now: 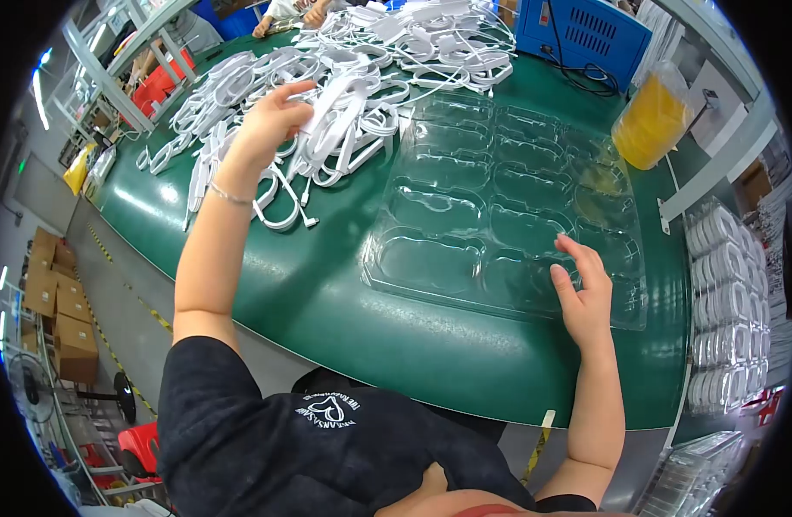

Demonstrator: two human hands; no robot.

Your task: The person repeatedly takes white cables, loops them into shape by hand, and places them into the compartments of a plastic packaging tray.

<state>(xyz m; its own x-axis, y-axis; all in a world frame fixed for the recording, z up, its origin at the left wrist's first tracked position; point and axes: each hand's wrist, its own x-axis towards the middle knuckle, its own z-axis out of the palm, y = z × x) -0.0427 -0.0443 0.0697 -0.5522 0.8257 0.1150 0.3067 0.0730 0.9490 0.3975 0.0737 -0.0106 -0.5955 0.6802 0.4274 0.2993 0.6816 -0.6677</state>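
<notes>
My left hand [278, 122] is over the pile of coiled white cables [353, 73], at its near side. Its index finger and thumb are apart, right beside a bundled white cable [334, 110]; I see no firm grip on it. Loose plugs hang from the pile's front edge toward me. To the right lies a clear plastic tray [443, 202] with several moulded compartments, and no cable shows in them. My right hand [583, 289] is over the tray's near right part, with fingers and thumb spread and nothing between them.
A blue machine [581, 39] with a black cord stands at the back right, near a yellow container [650, 121]. Stacked trays of white cables [728, 302] stand beyond the green table's [327, 319] right edge. Another person's hands [314, 13] are at the far side.
</notes>
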